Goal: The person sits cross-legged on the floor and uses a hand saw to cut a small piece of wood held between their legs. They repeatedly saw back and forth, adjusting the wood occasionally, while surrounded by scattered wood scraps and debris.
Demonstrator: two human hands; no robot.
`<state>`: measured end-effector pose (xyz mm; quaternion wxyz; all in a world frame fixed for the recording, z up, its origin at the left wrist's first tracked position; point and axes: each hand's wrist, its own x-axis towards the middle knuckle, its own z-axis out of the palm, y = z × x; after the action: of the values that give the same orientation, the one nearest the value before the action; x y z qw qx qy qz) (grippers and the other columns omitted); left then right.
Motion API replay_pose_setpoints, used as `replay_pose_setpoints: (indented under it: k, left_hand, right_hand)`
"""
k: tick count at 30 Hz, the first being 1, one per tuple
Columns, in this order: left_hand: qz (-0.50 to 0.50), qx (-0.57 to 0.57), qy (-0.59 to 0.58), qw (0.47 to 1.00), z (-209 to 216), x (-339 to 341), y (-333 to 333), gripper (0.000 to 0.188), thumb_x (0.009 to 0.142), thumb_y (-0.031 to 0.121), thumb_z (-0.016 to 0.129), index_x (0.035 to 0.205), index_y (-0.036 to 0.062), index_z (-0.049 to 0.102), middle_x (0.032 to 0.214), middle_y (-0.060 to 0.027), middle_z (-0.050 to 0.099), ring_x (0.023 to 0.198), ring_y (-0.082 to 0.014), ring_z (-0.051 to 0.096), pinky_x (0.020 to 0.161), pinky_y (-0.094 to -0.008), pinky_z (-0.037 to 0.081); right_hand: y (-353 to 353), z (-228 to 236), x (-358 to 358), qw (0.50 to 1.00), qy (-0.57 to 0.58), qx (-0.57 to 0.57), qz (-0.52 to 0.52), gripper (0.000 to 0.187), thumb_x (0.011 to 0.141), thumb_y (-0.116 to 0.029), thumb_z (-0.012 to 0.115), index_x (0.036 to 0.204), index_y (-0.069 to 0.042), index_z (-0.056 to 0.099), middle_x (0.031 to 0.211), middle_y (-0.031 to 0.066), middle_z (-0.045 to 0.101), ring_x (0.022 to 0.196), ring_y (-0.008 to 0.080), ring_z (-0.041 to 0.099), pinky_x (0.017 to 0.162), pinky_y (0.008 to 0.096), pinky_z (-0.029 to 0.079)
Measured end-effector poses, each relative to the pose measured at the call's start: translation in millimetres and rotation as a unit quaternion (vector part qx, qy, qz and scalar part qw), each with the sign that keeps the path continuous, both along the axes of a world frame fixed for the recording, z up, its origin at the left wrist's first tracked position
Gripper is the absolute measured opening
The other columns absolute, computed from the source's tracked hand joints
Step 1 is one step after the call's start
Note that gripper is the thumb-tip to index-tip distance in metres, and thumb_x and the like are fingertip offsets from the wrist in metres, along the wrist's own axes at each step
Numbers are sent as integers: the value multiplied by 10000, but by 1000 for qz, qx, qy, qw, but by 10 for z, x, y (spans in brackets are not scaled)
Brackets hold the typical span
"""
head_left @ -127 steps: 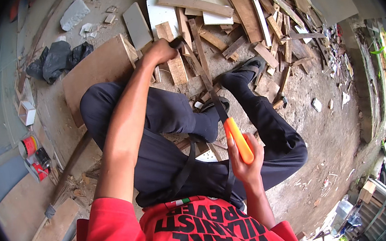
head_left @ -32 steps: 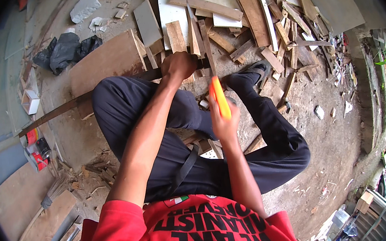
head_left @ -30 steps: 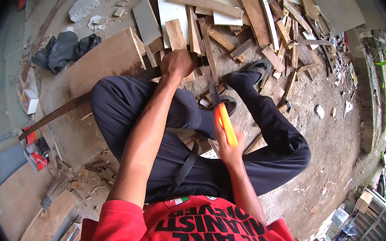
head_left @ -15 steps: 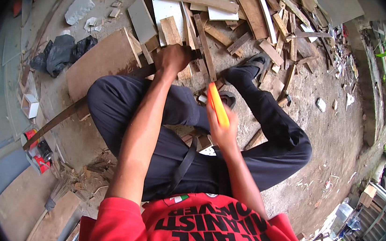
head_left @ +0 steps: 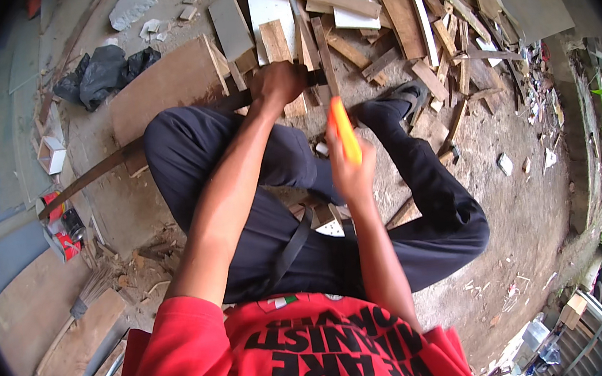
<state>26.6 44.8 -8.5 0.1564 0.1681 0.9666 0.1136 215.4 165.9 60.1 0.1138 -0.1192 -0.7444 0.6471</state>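
Observation:
My left hand (head_left: 279, 86) is closed round a long dark wooden strip (head_left: 94, 177). The strip runs from far left, passes behind my bent left knee and ends just right of that fist. In my right hand (head_left: 354, 166) is the orange-yellow handle of a handsaw (head_left: 345, 132), its fingers wrapped round it. The saw's narrow brownish blade points away from me, beside the strip's right end. Whether its teeth touch the wood I cannot tell. Short pale boards (head_left: 274, 40) lie under and beyond the strip's end.
A heap of wood offcuts (head_left: 453, 32) spreads over the far right. A broad brown board (head_left: 166, 88) and a black plastic bag (head_left: 102, 73) lie to the left. Red tins (head_left: 64, 227) stand at far left. My sandalled right foot (head_left: 404, 104) rests near the saw.
My right hand has pushed the handsaw away from me, its handle now closer to the strip. My left hand keeps its grip on the strip. The whole view has shifted slightly.

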Motion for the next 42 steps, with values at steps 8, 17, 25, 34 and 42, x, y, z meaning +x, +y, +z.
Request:
replay_pose_setpoints:
  k: [8,17,25,34,42]
  left_hand:
    - [72,62,69,993,-382,-3,-213,324,849,290,554,841,23,737,858,-220,721,738,-370,720,640,-461,566]
    - [-115,29,162,980,-321,-76,-251,331,869,357,549,983,99,723,1000,-144,725,946,-326,704,775,-465,564]
    - [-19,-48,74,996,-232,-275,-107,440,935,464,450,1037,119,704,1023,-207,707,1008,-385,672,860,-509,527]
    - [29,-68,108,991,-358,-352,-169,495,969,394,350,921,51,704,778,-177,719,881,-352,711,833,-486,534]
    - [67,38,55,996,-62,-41,19,527,906,393,465,848,-63,723,919,-344,651,917,-499,652,834,-537,508]
  right_hand:
    - [-101,485,681,990,-131,-33,-32,123,921,-70,640,863,30,682,638,6,607,606,45,557,553,245,439]
    - [-160,-35,-1059,988,-65,69,-124,392,754,-317,719,671,61,658,652,279,638,629,356,699,590,433,540]
    - [-109,315,-1228,979,-166,121,9,461,734,-364,647,942,40,729,1007,253,704,974,353,697,888,401,552]
    - [247,373,-1335,982,-183,29,-25,547,797,-531,639,967,-20,733,900,183,721,873,292,708,789,374,556]
    - [79,-403,-156,991,-2,-122,-63,245,892,-216,676,898,28,655,673,106,616,628,114,515,611,347,464]
